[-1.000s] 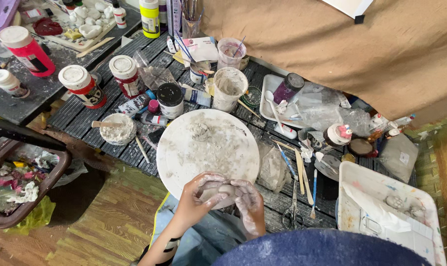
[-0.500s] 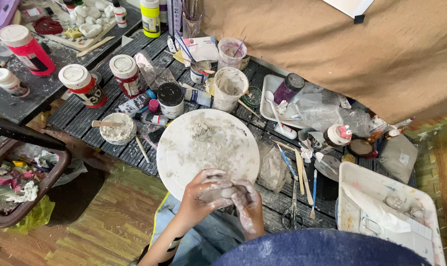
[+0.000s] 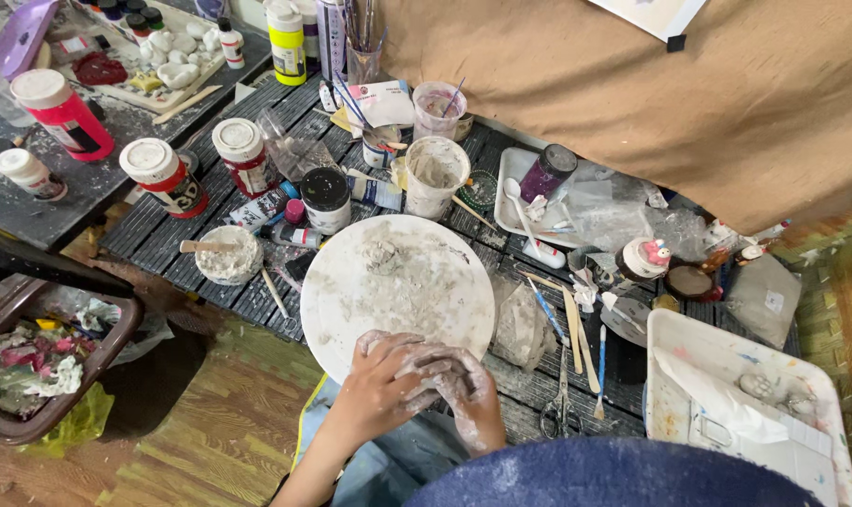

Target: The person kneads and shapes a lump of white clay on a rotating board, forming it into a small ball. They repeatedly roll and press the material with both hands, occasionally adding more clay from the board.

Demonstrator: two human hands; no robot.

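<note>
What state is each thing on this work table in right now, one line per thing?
Left hand: clay-smeared, cupped against the right.
Right hand: clay-smeared, pressed to the left.
Round board: flat, smeared grey.
Red paint jars: upright, lids on.
Yellow bottle: upright, capped.
Cup: upright, open.
Scissors: lying flat.
Bin: holds scraps.

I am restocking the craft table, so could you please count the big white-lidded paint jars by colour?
Pink paint jar: 1
Red paint jars: 2
Black paint jar: 1
Total: 4
Both clay-smeared hands, left hand and right hand, work together at the round white board.
</note>
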